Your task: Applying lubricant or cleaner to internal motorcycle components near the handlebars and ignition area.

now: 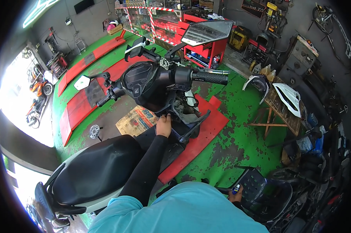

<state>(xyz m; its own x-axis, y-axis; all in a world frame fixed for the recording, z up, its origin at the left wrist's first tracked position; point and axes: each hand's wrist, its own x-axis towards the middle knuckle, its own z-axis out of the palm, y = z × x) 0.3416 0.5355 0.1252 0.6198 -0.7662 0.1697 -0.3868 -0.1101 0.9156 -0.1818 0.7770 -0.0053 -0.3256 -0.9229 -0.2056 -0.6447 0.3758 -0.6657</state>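
Note:
A scooter with a long black seat [94, 167] stands in front of me, its handlebar cover [142, 83] on and its front inner part opened up. My left hand [163, 125], at the end of a black sleeve, reaches to the dark edge below the handlebar. Its fingers are curled there, and what they grip is hidden. Low at the right, beside a black plastic chair [257, 186], my right hand [236, 195] holds a small dark-blue bottle [236, 188] with a whitish top. Loose wiring and a dark panel [196, 126] show at the scooter's opened front.
Under the scooter lies a red lift platform [216, 122] on a worn green floor. A cardboard sheet [136, 121] is beyond the footboard. White fairing pieces [287, 97] rest on a wooden table [276, 99] at right. Red tool cart [210, 48] and glass display cases stand at the back.

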